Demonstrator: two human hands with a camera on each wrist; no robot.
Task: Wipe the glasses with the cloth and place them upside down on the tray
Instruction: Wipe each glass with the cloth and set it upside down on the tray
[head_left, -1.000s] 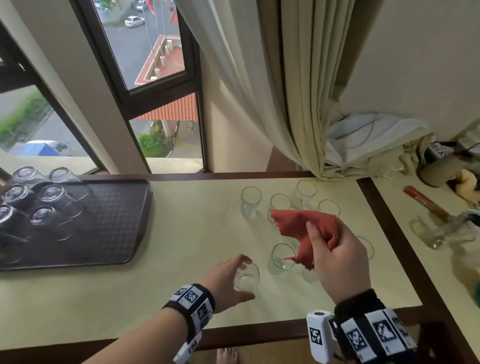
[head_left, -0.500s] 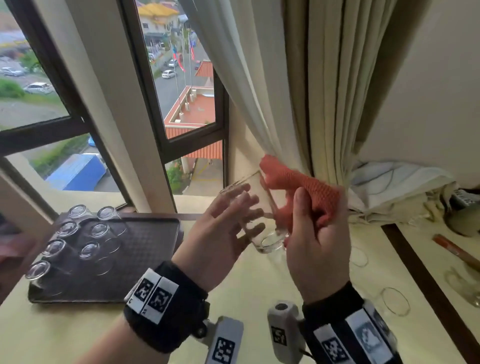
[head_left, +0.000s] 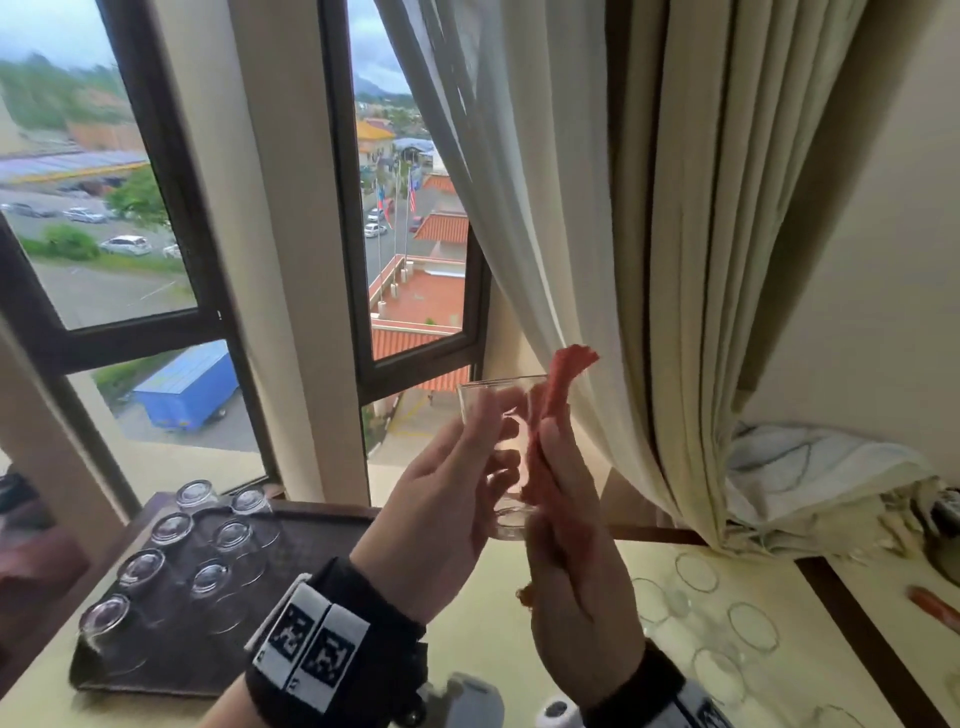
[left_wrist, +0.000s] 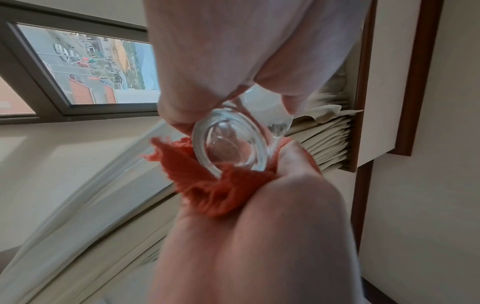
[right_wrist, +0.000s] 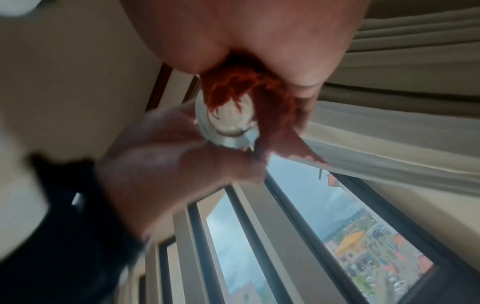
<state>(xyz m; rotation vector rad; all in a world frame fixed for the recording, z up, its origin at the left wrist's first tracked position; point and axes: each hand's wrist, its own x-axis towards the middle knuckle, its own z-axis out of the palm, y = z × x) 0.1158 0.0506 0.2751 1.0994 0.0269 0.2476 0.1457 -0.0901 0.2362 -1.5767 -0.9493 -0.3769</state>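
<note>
The pale yellow table with a dark wooden border sits below the window. On its left end lies a dark tray, carrying seven glasses upside down in two rows. On the right, a group of upright glasses stands directly on the tabletop, near a reddish stick-like object past the border.

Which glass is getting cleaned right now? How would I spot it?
Look in front of the window, above the table. The left hand holds one glass in the air, with the red cloth pushed inside. It is the only lifted glass; the others sit on the table or the tray.
</note>
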